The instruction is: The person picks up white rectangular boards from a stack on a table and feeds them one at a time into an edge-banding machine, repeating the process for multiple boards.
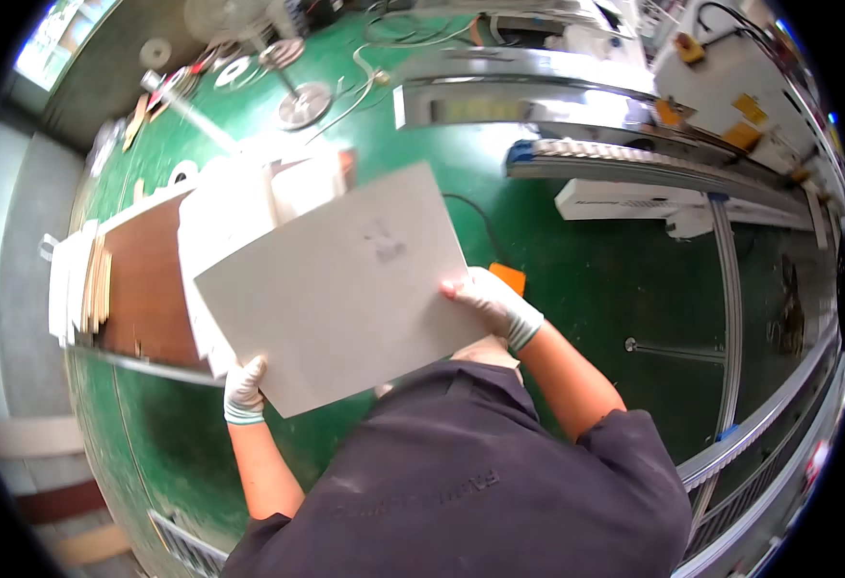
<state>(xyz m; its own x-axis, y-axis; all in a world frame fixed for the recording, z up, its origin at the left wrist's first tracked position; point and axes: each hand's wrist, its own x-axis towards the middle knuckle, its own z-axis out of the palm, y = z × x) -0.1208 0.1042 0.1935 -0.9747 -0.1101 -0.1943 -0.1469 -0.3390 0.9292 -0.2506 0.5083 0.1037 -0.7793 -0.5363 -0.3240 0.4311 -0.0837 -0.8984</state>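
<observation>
A flat, light grey rectangular panel (345, 299) is held up in front of my body, tilted, with a faint dark mark on its upper face. My left hand (245, 387), in a white glove with a green-striped cuff, grips its lower left corner. On the right edge, my right hand (495, 304), gloved alike, holds the panel with the thumb on top. The fingers of both hands are mostly hidden beneath it. Behind the panel, a white stack (225, 217) lies on a brown table and is partly covered.
The brown table (148, 275) stands at left, with thin boards (95, 284) at its end. An orange box-shaped thing (507, 278) with a cable sits on the green floor. Along the right run a metal conveyor frame (673, 166) and its upright (728, 318). A round stand base (304, 106) is at the back.
</observation>
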